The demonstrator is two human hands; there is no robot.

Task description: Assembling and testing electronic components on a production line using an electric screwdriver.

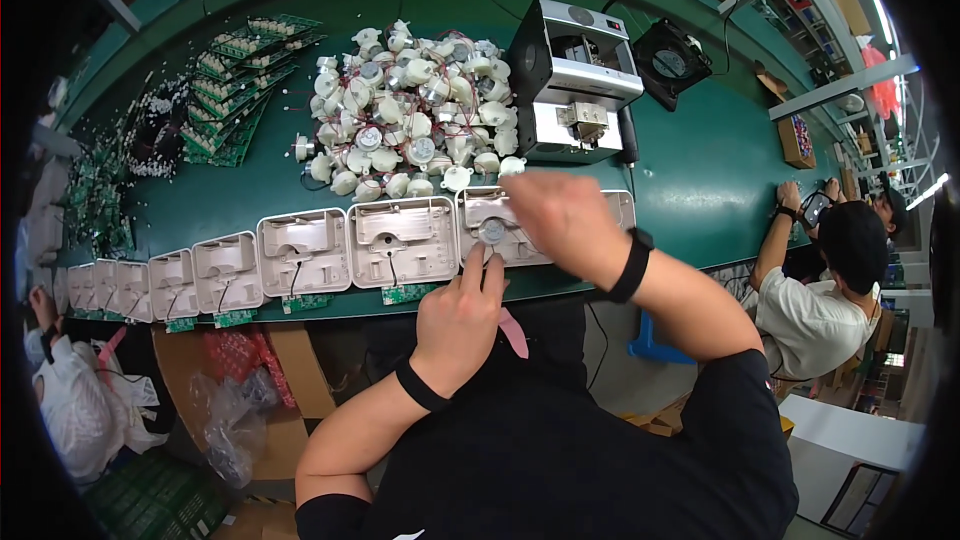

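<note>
A pale plastic housing half [520,252] lies at the bench's front edge, with a round metal-topped part [492,231] in it. My left hand [457,325] reaches to its near edge, fingers stretched out and their tips beside the round part. Above the same housing is my right hand [565,225], smeared by motion; its fingers are too blurred to read, and it covers the housing's right side. Just beyond lies a heap of round white motors [410,120] with red wires.
More pale housings [400,265] run leftward along the edge, several with green circuit boards [405,293] hanging below. A grey-black machine [580,80] and a small black fan [672,62] stand beyond. Stacked circuit boards [235,90] lie left. A co-worker [830,280] sits at right.
</note>
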